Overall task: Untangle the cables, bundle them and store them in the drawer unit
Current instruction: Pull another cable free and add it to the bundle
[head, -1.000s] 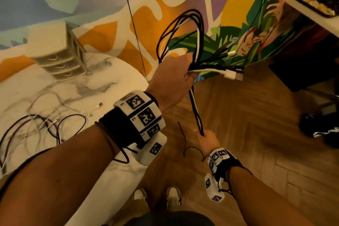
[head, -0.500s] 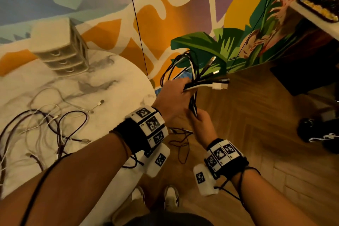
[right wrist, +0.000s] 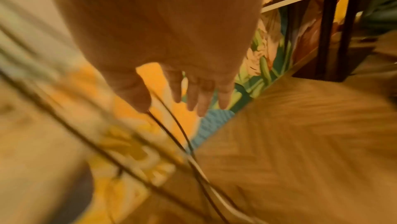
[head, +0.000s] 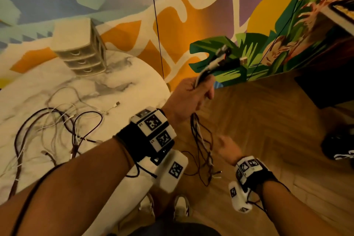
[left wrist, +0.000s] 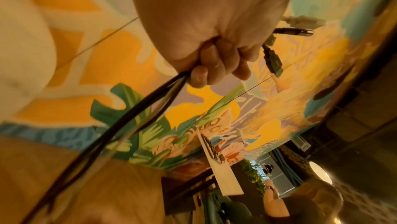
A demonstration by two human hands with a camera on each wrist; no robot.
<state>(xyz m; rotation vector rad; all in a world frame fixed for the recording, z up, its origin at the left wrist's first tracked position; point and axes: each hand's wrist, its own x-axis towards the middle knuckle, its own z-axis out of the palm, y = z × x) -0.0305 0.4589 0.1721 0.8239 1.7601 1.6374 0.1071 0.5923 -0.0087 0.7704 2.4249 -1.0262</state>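
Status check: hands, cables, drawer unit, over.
Left hand grips cable bunch, plugs up, tails hanging. Right hand open beside the tails. Loose cables tangled on table; drawer unit shut.

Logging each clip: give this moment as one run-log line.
left hand: grips cable bunch | right hand: fingers spread, holds nothing | loose cables: on table | drawer unit: drawers closed

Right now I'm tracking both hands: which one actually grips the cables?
The left hand: its fingers curl round the cable bunch, plugs sticking out above the fist. The right hand is lower, fingers spread, holding nothing.
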